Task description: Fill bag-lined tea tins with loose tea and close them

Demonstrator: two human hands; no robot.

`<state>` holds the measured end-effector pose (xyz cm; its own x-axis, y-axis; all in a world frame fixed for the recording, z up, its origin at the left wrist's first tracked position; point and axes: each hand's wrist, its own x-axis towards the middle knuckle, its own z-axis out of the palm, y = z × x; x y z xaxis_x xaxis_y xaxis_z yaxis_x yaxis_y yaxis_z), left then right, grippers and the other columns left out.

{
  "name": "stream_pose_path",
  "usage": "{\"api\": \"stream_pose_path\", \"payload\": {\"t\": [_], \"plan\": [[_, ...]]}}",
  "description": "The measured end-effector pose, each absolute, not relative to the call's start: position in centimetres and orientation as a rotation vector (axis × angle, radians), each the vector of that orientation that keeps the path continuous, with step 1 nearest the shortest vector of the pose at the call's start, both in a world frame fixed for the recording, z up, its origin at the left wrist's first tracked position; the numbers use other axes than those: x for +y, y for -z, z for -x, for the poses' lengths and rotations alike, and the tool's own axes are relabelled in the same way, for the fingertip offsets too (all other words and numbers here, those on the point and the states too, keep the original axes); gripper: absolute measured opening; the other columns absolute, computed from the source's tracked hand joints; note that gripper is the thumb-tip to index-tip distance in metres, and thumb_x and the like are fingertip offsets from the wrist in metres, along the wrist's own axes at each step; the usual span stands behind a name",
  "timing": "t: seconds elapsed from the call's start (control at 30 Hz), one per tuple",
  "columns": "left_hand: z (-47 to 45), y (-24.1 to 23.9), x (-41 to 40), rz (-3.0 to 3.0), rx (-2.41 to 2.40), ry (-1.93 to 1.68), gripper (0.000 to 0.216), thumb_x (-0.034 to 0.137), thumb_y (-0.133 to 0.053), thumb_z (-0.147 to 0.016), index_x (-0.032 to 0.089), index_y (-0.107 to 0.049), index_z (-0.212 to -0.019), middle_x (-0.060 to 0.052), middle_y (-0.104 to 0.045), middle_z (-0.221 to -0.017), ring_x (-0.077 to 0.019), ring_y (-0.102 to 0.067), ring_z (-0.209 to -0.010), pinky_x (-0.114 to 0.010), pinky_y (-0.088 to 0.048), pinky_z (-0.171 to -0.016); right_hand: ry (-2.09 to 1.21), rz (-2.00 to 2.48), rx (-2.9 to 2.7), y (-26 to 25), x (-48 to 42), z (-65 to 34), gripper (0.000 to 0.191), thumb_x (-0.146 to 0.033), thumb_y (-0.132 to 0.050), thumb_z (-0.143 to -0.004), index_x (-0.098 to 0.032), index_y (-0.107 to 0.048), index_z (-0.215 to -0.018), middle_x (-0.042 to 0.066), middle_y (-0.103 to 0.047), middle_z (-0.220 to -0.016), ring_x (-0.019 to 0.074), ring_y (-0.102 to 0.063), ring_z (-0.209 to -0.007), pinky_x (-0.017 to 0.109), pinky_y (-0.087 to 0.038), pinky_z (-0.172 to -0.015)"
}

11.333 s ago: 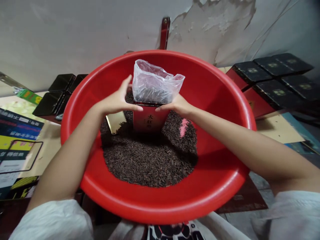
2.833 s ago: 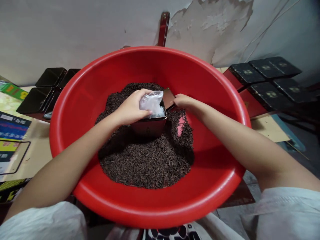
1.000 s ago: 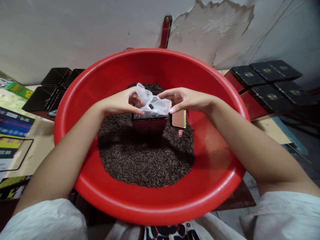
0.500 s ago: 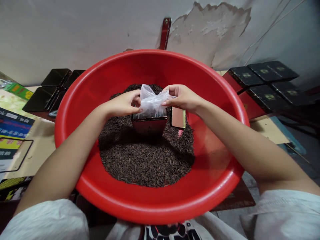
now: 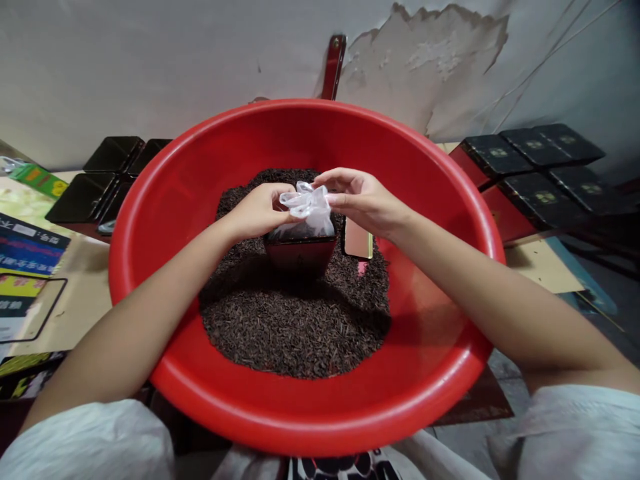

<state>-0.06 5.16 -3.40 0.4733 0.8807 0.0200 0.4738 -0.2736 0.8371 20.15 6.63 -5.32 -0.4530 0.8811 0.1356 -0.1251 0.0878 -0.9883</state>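
A dark red tin stands in a heap of dark dried tea leaves inside a wide red basin. Out of the tin's mouth rises the gathered top of a clear plastic bag. My left hand pinches the bag from the left, thumb in front. From the right, my right hand has its thumb and fingers closed at the bag's bunched edge. Beside the tin, a gold-edged tin lid lies on the leaves.
Several closed black-topped tins are grouped right of the basin, and more dark tins sit on the left. A green box and printed sheets lie at far left. Behind the basin, a dark red strip leans on the wall.
The bag's top has been drawn together into a tighter, lower bunch over the tin. My left hand has shifted slightly right and down; both hands remain at the bag.
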Motion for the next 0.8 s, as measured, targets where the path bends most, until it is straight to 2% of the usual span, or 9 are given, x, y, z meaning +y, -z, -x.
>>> {"api": "stream_pose_path", "payload": {"t": [0.1,0.2,0.33,0.47,0.6,0.7,0.8], "plan": [[0.2,3.4,5.3,-1.91,1.159,-0.656,0.023,0.029,-0.067,-0.067,0.016,-0.049,-0.07,0.002,-0.053,-0.067,-0.0098,-0.049,-0.061,-0.021,-0.039,-0.058,-1.296,0.918,-1.689,4.5,7.1,-21.3,0.053,-0.039,-0.081,-0.06,-0.019,-0.061,-0.105,0.003,-0.06,-0.096,0.014,-0.057,-0.084,0.027,-0.048,-0.069],[0.8,3.0,5.5,-1.919,1.143,-0.623,0.029,0.025,-0.071,-0.063,0.014,-0.054,-0.084,-0.001,-0.06,-0.08,-0.0133,-0.057,-0.073,-0.024,-0.045,-0.066,-1.19,1.076,-2.024,4.0,7.4,-22.1,0.059,-0.035,-0.085,-0.051,-0.017,-0.063,-0.103,0.002,-0.06,-0.085,0.015,-0.055,-0.074,0.028,-0.045,-0.064],[1.5,2.7,5.8,-1.925,1.073,-0.482,0.037,0.017,-0.07,-0.061,0.015,-0.056,-0.095,-0.003,-0.063,-0.09,-0.0158,-0.062,-0.082,-0.026,-0.047,-0.072,-1.109,1.161,-2.21,4.4,6.8,-21.3,0.046,-0.036,-0.081,-0.059,-0.015,-0.064,-0.097,0.003,-0.063,-0.081,0.0139,-0.052,-0.067,0.028,-0.041,-0.062],[1.2,3.3,6.0,-1.835,1.039,-0.517,0.026,0.013,-0.063,-0.065,0.015,-0.055,-0.09,-0.001,-0.063,-0.083,-0.0124,-0.061,-0.075,-0.022,-0.045,-0.067,-0.993,1.154,-2.184,5.4,6.1,-19.9,0.02,-0.03,-0.069,-0.073,-0.014,-0.065,-0.086,0.002,-0.063,-0.078,0.0122,-0.05,-0.065,0.027,-0.038,-0.062],[0.3,4.2,5.7,-1.765,1.143,-0.592,0.022,0.005,-0.057,-0.065,0.017,-0.047,-0.08,0.007,-0.054,-0.06,-0.0065,-0.048,-0.053,-0.017,-0.035,-0.053,-0.749,1.213,-2.217,5.9,5.6,-19.1,0.006,-0.019,-0.062,-0.077,-0.014,-0.065,-0.076,0.003,-0.062,-0.075,0.0134,-0.049,-0.067,0.028,-0.035,-0.066],[-0.3,4.6,5.3,-1.771,1.206,-0.609,0.023,0.006,-0.058,-0.066,0.018,-0.041,-0.075,0.01,-0.049,-0.053,-0.005,-0.04,-0.047,-0.017,-0.03,-0.049,-0.509,1.299,-2.291,6.2,5.3,-18.8,0.012,-0.017,-0.057,-0.08,-0.015,-0.062,-0.069,0.004,-0.058,-0.069,0.0154,-0.044,-0.069,0.03,-0.032,-0.068],[-0.8,4.9,4.8,-1.885,1.255,-0.652,0.023,0.007,-0.059,-0.066,0.019,-0.041,-0.074,0.008,-0.053,-0.056,-0.0065,-0.045,-0.05,-0.018,-0.031,-0.052,-0.423,1.308,-2.355,6.6,5.3,-18.6,0.016,-0.019,-0.052,-0.083,-0.017,-0.059,-0.069,0.005,-0.056,-0.07,0.0184,-0.043,-0.076,0.032,-0.031,-0.072]]}}
